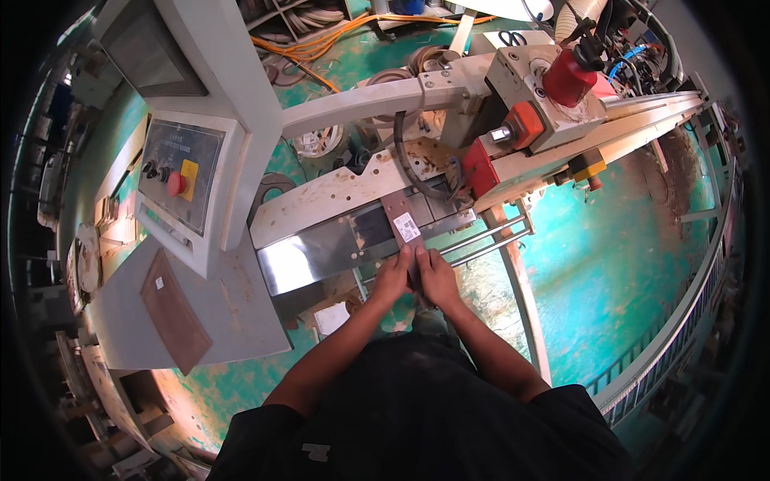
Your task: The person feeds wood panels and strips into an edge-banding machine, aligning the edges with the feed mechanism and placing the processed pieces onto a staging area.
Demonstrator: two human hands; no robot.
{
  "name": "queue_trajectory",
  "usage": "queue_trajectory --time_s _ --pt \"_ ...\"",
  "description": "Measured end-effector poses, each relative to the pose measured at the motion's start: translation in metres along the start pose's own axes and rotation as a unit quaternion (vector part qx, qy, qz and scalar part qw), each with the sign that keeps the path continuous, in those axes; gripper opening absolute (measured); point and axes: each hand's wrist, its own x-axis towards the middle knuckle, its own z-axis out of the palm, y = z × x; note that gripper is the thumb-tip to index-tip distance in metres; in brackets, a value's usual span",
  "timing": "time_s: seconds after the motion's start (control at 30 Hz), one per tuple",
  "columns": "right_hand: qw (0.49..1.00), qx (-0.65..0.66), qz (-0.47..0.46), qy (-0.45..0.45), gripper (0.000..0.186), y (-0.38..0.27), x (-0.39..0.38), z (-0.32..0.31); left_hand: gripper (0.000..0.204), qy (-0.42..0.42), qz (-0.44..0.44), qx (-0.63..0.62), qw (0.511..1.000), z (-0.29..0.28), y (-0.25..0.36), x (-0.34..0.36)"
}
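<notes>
Machine (pixel 321 200) spans the space ahead of left hand (pixel 391 280) and right hand (pixel 437 279); white bucket (pixel 319 152) past its metal bed (pixel 317 250), forward-left of them, contents unclear. Brown strip (pixel 395 205) runs forward over the bed, near end gripped between both hands. Looks like a positioning step; next move calls for keeping strip straight, level.

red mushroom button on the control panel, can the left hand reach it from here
Probably, with a stretch: nothing seems to cover the red mushroom button, but the left hand would first have to let go of the brown strip.
</notes>
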Motion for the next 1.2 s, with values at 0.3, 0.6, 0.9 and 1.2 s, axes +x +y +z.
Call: queue_trajectory --time_s 0.3,0.6,0.9,1.2 --pt "0.999 0.029 0.017 -0.009 0.050 0.014 0.016 -0.017 0.073 0.010 0.015 0.142 0.990 0.017 0.018 0.012" --pt "0.997 0.068 0.033 0.000 0.049 0.012 0.025 -0.035 0.072 0.000 -0.024 0.144 0.989 0.031 0.031 0.019" --pt "0.996 0.055 0.065 -0.002 0.046 0.022 0.045 -0.080 0.068 -0.029 -0.032 0.053 0.998 0.078 0.045 0.037" --pt "0.994 0.085 0.068 0.008 0.044 0.064 0.082 -0.154 0.070 -0.075 -0.001 0.087 0.993 0.158 0.070 0.068"
